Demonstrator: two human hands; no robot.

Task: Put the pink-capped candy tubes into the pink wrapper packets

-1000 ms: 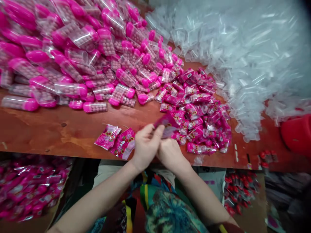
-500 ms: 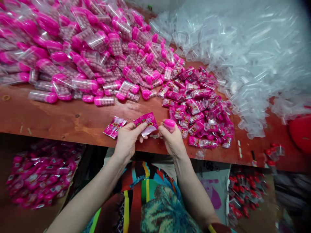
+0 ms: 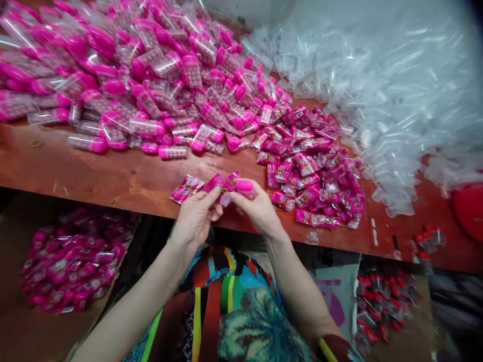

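Observation:
My left hand pinches a small pink printed wrapper between thumb and fingers, just above the table's front edge. Close beside it, my right hand grips a tube with a bright pink cap; most of the tube is hidden in the fingers. The right fingertips meet the wrapper's right end, where a clear part shows. Whether the tube is inside the wrapper I cannot tell. Another pink printed wrapper lies flat on the table, left of the held one.
Pink-capped tubes full of small balls heap across the back left. Wrapped pink packets pile right of my hands, with clear empty tubes behind. Below the wooden table are pink packets in a box and red-capped pieces.
My right hand has moved left with the pink-capped tube, up to the wrapper in my left hand. The gap between the hands has closed. The view has shifted slightly.

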